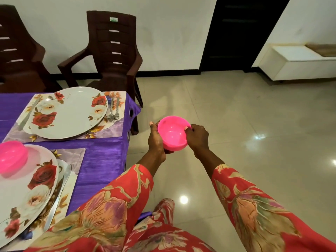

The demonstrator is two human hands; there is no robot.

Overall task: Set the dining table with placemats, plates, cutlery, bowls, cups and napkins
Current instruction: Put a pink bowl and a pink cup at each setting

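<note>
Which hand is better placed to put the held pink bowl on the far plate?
The left hand: it cups the pink plastic bowl from below, nearest the far rose-patterned plate. The right hand only pinches the rim.

Dining table (101, 160) under a purple tablecloth (106, 151), set with two placemats.

A floral placemat (116, 128) lies by the table's far right corner, holding a rose-patterned plate (71, 113), with two forks (113, 110) to the plate's right and a knife (29, 113) to its left. A second placemat (75, 157) lies along the near edge, under another rose plate (36, 182) carrying a pink bowl (11, 155).
</note>
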